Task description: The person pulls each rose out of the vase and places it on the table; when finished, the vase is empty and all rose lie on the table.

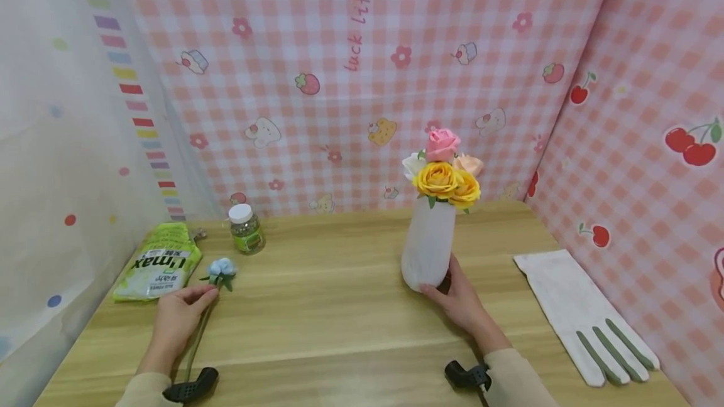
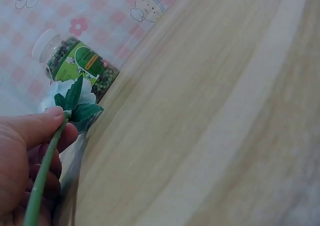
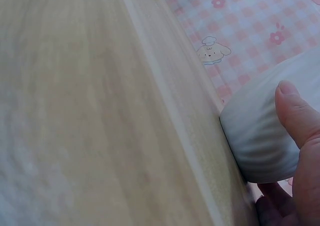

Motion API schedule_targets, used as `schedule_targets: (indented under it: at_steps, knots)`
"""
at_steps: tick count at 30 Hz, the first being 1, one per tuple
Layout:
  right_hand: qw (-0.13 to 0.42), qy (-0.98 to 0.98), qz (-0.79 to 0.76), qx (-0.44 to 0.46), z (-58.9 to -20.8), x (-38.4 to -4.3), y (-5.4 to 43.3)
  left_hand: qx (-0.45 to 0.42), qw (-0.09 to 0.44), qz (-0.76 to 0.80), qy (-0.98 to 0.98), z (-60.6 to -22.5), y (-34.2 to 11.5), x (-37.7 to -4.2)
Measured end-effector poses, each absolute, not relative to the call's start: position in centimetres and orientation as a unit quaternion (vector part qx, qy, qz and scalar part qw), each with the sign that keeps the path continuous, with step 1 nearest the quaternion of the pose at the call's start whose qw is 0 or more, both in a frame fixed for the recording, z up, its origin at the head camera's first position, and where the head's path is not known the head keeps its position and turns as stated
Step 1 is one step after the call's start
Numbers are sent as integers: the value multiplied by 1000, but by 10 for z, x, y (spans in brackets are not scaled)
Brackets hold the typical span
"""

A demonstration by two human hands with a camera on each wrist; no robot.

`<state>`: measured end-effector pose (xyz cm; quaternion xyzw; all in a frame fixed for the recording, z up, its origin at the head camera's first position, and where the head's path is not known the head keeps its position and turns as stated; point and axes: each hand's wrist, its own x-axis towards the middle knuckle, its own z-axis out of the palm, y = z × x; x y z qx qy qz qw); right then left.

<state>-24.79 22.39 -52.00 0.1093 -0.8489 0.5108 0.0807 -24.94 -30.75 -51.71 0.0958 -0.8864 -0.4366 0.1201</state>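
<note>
My left hand (image 1: 178, 322) pinches a light blue artificial flower (image 1: 222, 267) by its green stem (image 2: 45, 178), just under the bloom and leaves. In the left wrist view, thumb and forefinger meet at the top of that stem. Farther right, my right hand (image 1: 460, 300) grips a white ribbed vase (image 1: 428, 244) low down near its base. The right wrist view has the thumb (image 3: 295, 111) across the vase's side, with other fingers partly hidden by it. Out of the vase's mouth rise yellow roses (image 1: 438, 179), a pink rose (image 1: 443, 144), a peach flower and a white one.
A green bag (image 1: 161, 262) lies at the table's left side. Behind the blue flower stands a white-lidded jar (image 1: 246, 229) of small beads or pellets. On the right lies a white glove (image 1: 582, 313) with green between its fingers. Patterned cloth walls (image 1: 339, 112) border the wooden table (image 1: 317, 319).
</note>
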Motion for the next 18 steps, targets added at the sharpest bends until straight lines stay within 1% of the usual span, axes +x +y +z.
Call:
schedule_targets:
  at_steps: [7,12,16,18]
  knots:
    - [77,-848,514,104,-519,-246,223,91,121,-423,-893,-516,-308,-249]
    - [70,-843,523,107,-506,-238,217,79,107,-415,-900,-515,-311,-249]
    - [60,-834,536,113,-490,-229,212,62,81,-411,-906,-502,-315,-247]
    - [61,-838,531,110,-484,-226,212,43,81,-392,-915,-489,-314,-246]
